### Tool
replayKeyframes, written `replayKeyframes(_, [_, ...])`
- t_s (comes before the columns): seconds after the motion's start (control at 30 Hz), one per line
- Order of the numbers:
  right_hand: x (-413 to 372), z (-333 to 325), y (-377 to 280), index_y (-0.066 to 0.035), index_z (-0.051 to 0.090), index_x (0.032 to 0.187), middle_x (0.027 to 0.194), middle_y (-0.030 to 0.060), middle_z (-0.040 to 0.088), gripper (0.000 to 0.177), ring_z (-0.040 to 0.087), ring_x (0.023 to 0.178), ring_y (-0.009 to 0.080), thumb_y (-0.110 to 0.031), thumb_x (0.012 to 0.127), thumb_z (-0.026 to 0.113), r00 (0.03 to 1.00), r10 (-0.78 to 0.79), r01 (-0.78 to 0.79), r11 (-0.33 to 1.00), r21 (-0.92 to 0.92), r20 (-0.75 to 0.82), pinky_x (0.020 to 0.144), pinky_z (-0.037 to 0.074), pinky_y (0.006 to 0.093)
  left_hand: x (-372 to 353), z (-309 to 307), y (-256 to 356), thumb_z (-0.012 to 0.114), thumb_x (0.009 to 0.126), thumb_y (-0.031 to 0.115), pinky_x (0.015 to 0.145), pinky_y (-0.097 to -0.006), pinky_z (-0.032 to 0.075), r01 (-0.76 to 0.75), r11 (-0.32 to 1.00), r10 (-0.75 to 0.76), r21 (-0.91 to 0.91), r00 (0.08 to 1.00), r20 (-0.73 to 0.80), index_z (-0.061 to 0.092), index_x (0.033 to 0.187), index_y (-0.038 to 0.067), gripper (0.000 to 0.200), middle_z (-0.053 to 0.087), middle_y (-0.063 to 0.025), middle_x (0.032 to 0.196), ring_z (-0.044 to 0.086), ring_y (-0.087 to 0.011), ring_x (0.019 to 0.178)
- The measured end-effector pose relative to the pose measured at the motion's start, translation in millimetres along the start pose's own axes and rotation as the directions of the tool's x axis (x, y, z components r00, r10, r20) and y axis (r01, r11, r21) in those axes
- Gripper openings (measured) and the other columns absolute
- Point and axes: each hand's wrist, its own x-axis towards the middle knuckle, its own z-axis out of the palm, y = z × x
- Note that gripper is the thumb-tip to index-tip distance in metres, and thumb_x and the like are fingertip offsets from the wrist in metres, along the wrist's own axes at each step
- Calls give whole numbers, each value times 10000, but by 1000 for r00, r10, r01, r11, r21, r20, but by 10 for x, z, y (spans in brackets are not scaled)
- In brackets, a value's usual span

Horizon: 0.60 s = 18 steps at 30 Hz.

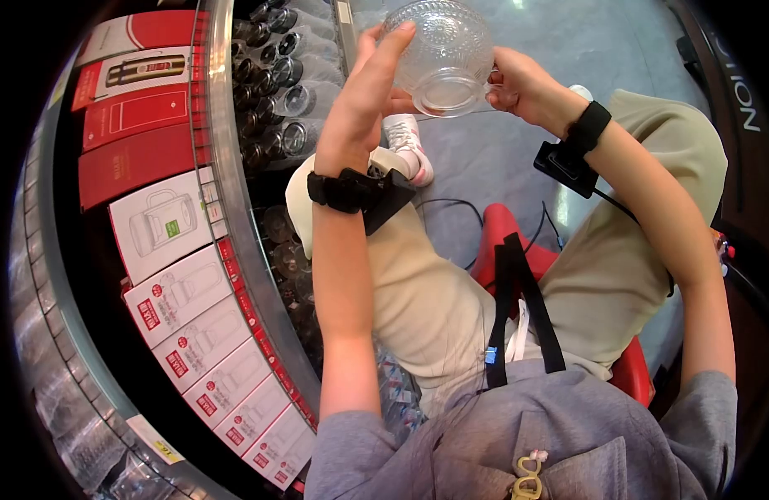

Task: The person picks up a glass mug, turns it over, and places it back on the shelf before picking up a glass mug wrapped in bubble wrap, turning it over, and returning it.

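A round clear glass bowl with an embossed pattern is held up at the top of the view, its narrower ringed end toward me. My left hand grips it from the left, thumb laid along the side and some fingers hidden behind the glass. On the other side my right hand has its fingers curled against the lower right of the bowl. Black straps with small dark devices sit on both wrists. The bowl's upper edge is cut off by the frame.
To my left, a shelf holds red and white boxes behind a wire rail. Plastic-wrapped glassware with dark tops stands beyond it. Below me are a red stool and loose black cables. A dark panel rises at right.
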Motion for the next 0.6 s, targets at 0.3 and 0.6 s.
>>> replayKeyframes(0.3, [47, -30, 17, -53, 505, 903, 731, 13, 504, 229, 422, 451, 67, -275, 855, 474, 999, 8, -6, 998, -62, 35, 343, 301, 141, -61, 15, 61, 629, 738, 440, 631, -363, 561, 27, 1000, -27, 3, 1000, 3, 130, 1324, -21, 898, 433, -230, 1174, 587, -323, 904])
replayKeyframes(0.6, [18, -33, 1, -27, 430, 725, 689, 61, 446, 189, 510, 487, 134, -182, 829, 460, 997, -29, 24, 998, 56, 75, 296, 259, 149, -74, -9, 102, 746, 702, 221, 1013, -384, 299, -225, 952, 188, 209, 964, 186, 101, 1366, 26, 946, 303, -168, 1322, 323, -237, 1238])
